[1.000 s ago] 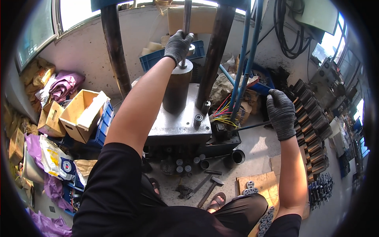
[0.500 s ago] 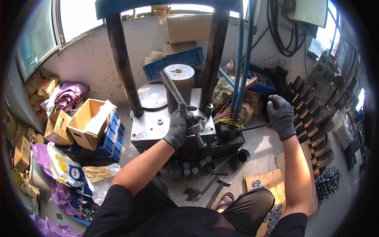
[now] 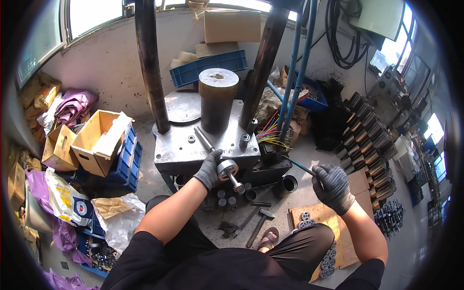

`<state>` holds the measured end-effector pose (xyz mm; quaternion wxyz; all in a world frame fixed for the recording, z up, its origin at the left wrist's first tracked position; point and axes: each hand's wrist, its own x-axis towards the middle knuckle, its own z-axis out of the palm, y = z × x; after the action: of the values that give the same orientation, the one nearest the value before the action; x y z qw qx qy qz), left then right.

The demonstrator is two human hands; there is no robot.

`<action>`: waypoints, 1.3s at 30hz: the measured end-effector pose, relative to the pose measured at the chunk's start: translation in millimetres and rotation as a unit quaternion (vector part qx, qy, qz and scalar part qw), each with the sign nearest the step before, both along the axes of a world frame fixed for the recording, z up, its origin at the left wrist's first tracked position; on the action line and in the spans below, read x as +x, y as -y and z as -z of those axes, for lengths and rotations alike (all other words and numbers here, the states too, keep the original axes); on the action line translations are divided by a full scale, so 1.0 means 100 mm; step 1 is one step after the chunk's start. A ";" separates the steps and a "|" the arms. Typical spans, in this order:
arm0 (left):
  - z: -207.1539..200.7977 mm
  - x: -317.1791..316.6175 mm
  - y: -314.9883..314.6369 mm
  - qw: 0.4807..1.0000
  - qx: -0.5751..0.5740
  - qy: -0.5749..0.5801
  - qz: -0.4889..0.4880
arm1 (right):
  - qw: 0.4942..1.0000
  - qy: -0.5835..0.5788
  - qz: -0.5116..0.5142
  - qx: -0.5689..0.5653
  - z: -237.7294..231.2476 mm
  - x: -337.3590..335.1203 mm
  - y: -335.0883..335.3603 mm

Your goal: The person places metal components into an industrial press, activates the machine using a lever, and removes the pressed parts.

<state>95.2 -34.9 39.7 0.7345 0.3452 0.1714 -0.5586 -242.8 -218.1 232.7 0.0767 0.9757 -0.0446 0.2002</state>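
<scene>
In our left hand (image 3: 209, 170), in a dark grey knitted glove, we hold a long, bright steel shaft (image 3: 205, 139) with a thick round steel collar (image 3: 228, 169) on its lower part. The fingers are wrapped around the shaft just above the collar; how tightly they press we cannot tell. The shaft slants from upper left to lower right, its upper end in front of the broad grey steel plate (image 3: 181, 152) of a press, its lower end past the plate's front edge. Whether the upper end touches the plate we cannot tell.

Our right hand (image 3: 333, 187), in a matching dark grey glove, is at the end of a thin dark blue metal lever (image 3: 300, 166), well apart from the shaft. Its fingers are curled together around the lever's end; the fingertips are partly hidden.

On the plate we see a tall, upright dark steel cylinder (image 3: 218, 108) with a dark opening in its pale top, a flat round grey metal disc (image 3: 182, 108) beside it, a small steel ring (image 3: 192, 138), and a short upright metal sleeve (image 3: 245, 142) near the right front corner. Two thick dark steel columns (image 3: 152, 67) rise from the plate. On the floor below, a wooden-handled hammer (image 3: 260, 227) lies near our sandalled foot (image 3: 269, 238), and an open black metal cup (image 3: 289, 184) stands below the lever.
</scene>
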 end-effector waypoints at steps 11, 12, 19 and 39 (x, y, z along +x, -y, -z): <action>-0.11 -0.86 -0.11 0.576 -0.059 0.813 -0.067 | 0.497 -0.007 0.029 0.867 1.52 0.75 -0.81; -0.26 -0.90 -0.18 0.498 -0.083 0.863 -0.021 | 0.341 0.004 0.056 0.938 1.74 0.85 -0.74; -0.21 -0.94 -0.18 0.266 -0.108 0.947 0.145 | 0.204 -0.029 0.105 0.973 2.01 0.81 -0.75; -0.11 -1.14 -0.05 0.167 -0.181 0.943 0.224 | 0.092 0.175 -0.048 0.979 2.32 0.99 -0.30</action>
<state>-18.6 -29.9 50.7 0.2217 0.4898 -0.8423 0.0370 -143.9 -187.7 0.7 -0.9657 0.1318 -0.1669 0.1489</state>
